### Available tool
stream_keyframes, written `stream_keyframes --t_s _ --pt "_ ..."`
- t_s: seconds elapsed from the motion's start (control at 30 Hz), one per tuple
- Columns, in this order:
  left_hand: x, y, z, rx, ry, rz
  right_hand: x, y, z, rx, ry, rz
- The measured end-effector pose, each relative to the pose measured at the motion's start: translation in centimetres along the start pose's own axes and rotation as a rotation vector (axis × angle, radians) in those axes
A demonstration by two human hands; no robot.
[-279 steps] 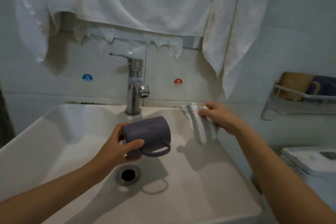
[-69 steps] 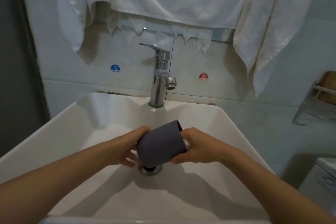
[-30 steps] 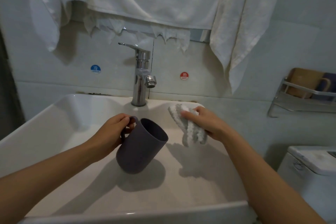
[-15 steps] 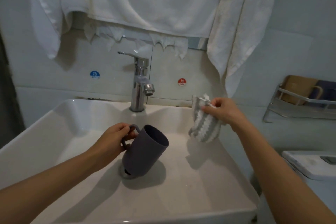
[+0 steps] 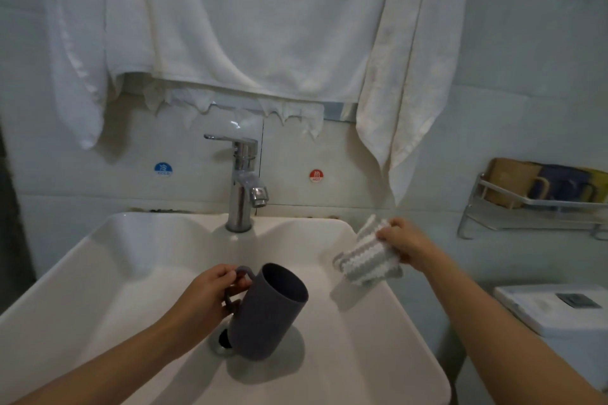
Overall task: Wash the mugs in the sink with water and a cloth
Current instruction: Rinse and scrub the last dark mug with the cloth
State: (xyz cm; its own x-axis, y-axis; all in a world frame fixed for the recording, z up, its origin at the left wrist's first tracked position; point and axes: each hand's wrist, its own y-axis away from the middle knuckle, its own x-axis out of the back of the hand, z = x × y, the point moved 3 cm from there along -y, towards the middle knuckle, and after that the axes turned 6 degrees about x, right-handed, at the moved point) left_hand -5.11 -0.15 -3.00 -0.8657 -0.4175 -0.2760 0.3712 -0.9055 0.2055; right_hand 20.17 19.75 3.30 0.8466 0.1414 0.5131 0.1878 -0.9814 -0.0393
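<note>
A dark purple mug (image 5: 265,312) hangs tilted over the drain of the white sink (image 5: 358,355), its mouth facing up and to the right. My left hand (image 5: 205,297) grips it by the handle. Over the sink's right rim, my right hand (image 5: 403,242) pinches a grey-and-white striped cloth (image 5: 367,256), which hangs down from my fingers. The cloth is well apart from the mug. A chrome tap (image 5: 243,181) stands at the back of the sink, and no water runs from it.
White towels (image 5: 250,26) hang on the wall above the tap. A wire shelf (image 5: 526,210) at the right holds three more mugs (image 5: 513,181). A white appliance (image 5: 556,306) sits low at the right. The drain (image 5: 223,340) is partly hidden by the mug.
My right hand has pulled the cloth away from the mug, up and right to the sink's rim. My left hand shifted to the handle and lowered the mug over the drain.
</note>
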Motion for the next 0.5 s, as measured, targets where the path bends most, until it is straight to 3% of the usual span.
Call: stream_keyframes --t_s 0.13,0.27,0.33,0.4,0.5 --pt "0.3 0.0 0.1 0.018 0.116 -0.032 -2.6 -0.4 4.0 0.005 0.325 -0.050" --pt "0.5 -0.3 0.1 0.019 0.158 -0.030 -2.5 0.1 2.7 0.208 0.445 0.202" --pt "0.5 -0.4 0.2 0.017 0.173 -0.031 -3.7 0.8 1.9 0.238 0.480 0.132" --pt "0.5 -0.3 0.4 0.013 0.181 -0.026 -5.4 1.4 2.4 0.151 0.527 -0.021" --pt "0.4 -0.2 0.6 -0.001 0.210 -0.025 -6.2 1.7 2.7 0.118 0.616 -0.046"
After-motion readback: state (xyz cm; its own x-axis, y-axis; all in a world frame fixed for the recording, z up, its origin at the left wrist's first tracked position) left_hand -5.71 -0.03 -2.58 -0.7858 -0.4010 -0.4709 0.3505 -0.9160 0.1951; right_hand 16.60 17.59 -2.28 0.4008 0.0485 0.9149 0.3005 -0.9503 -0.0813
